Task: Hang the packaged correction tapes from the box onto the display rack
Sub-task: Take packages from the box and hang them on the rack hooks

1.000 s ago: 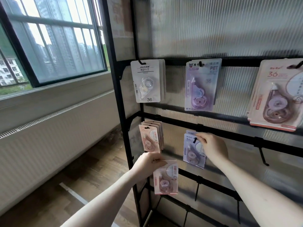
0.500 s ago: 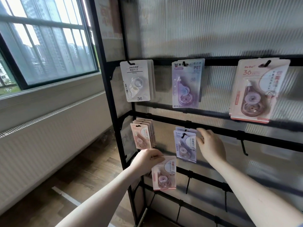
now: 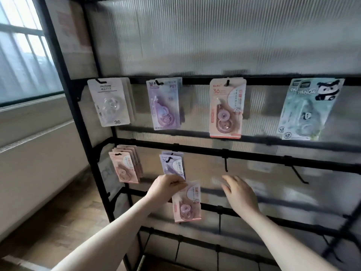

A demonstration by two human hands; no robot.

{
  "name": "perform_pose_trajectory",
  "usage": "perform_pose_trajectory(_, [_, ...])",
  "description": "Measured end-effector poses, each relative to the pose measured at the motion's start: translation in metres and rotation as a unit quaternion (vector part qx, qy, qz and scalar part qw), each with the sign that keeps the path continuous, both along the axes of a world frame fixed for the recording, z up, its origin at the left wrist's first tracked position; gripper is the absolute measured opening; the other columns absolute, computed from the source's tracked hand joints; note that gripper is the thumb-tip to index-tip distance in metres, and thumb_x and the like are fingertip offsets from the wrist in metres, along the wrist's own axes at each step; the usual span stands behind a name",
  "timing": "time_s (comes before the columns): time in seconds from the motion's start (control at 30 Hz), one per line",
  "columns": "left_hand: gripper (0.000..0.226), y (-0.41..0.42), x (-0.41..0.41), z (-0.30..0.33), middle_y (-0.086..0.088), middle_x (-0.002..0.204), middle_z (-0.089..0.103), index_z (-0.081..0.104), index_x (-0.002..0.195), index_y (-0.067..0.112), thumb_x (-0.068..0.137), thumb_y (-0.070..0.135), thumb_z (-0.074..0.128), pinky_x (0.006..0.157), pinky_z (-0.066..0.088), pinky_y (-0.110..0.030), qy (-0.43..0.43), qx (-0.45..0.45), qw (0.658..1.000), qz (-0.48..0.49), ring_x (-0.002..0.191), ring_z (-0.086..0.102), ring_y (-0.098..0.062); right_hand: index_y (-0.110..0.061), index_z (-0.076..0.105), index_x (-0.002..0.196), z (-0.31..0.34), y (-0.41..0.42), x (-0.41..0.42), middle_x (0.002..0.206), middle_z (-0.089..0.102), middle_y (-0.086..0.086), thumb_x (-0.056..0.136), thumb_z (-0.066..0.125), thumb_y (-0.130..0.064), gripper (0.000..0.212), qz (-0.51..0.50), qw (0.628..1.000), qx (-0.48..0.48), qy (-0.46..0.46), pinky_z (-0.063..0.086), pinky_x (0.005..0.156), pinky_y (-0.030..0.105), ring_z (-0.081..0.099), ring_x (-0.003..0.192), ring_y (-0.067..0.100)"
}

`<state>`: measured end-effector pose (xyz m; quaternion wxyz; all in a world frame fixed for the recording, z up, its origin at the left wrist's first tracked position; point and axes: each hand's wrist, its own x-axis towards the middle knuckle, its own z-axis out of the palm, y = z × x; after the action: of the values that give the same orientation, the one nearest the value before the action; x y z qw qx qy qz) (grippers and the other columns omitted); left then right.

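Note:
My left hand [image 3: 166, 187] pinches the top of a pink packaged correction tape [image 3: 186, 203], which hangs down in front of the black display rack [image 3: 254, 154]. My right hand [image 3: 239, 193] hovers with relaxed fingers just right of it, holding nothing, below a bare hook [image 3: 226, 164]. On the second rail hang a pink stack [image 3: 125, 166] and a purple stack [image 3: 172, 164]. The top rail carries a white pack [image 3: 111, 101], a purple pack [image 3: 164, 103], a pink pack [image 3: 226, 107] and a panda pack [image 3: 308, 109]. The box is out of view.
A second bare hook [image 3: 298, 176] sticks out further right on the second rail. Ribbed translucent panels back the rack. A window [image 3: 21, 55] and a white radiator cover [image 3: 35, 165] line the left wall above a wooden floor [image 3: 50, 227].
My right hand let go of the purple stack and drew away to the right. The view swung right, showing more of the rack. My left hand kept the pink pack.

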<state>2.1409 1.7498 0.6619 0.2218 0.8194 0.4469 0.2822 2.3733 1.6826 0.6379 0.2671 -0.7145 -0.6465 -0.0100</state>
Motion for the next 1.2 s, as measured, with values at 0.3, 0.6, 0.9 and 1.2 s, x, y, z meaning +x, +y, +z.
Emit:
perform_pose_trajectory(0.3, [0.019, -0.016, 0.080, 0.020, 0.009, 0.091, 0.066, 0.068, 0.103, 0.015, 0.091, 0.027, 0.058, 0.067, 0.052, -0.023, -0.024, 0.041, 0.998, -0.050, 0.080, 0.062, -0.008, -0.015, 0.050, 0.131, 0.000, -0.043, 0.065, 0.130, 0.055, 0.000, 0.098, 0.044, -0.022, 0.035, -0.069, 0.998, 0.002, -0.004, 0.044, 0.093, 0.025, 0.053, 0.116, 0.015])
perform_pose_trajectory(0.6, [0.023, -0.013, 0.123, 0.016, 0.000, 0.108, 0.068, 0.067, 0.110, 0.016, 0.092, 0.025, 0.056, 0.074, 0.053, -0.025, -0.038, 0.070, 0.996, -0.037, 0.087, 0.061, -0.009, -0.018, 0.051, 0.131, -0.007, -0.062, 0.097, 0.123, 0.056, -0.002, 0.097, 0.047, -0.026, 0.035, -0.111, 0.994, 0.009, -0.002, 0.047, 0.083, 0.024, 0.055, 0.109, 0.014])
perform_pose_trajectory(0.9, [0.024, 0.002, 0.131, 0.007, -0.005, 0.110, 0.066, 0.063, 0.112, 0.008, 0.097, 0.015, 0.046, 0.077, 0.046, -0.025, -0.029, 0.081, 0.994, -0.065, 0.097, 0.060, -0.019, -0.019, 0.052, 0.129, -0.020, -0.054, 0.105, 0.121, 0.057, -0.002, 0.096, 0.048, -0.028, 0.035, -0.121, 0.993, -0.004, 0.002, 0.051, 0.082, 0.024, 0.057, 0.104, 0.013])
perform_pose_trajectory(1.2, [0.020, 0.017, 0.126, -0.002, -0.004, 0.106, 0.068, 0.066, 0.108, 0.008, 0.093, 0.014, 0.054, 0.079, 0.047, -0.019, -0.083, 0.044, 0.993, -0.064, 0.093, 0.061, -0.013, -0.017, 0.053, 0.128, -0.034, -0.037, 0.105, 0.120, 0.058, 0.000, 0.095, 0.051, -0.028, 0.035, -0.097, 0.995, -0.012, 0.004, 0.053, 0.080, 0.025, 0.059, 0.102, 0.014])
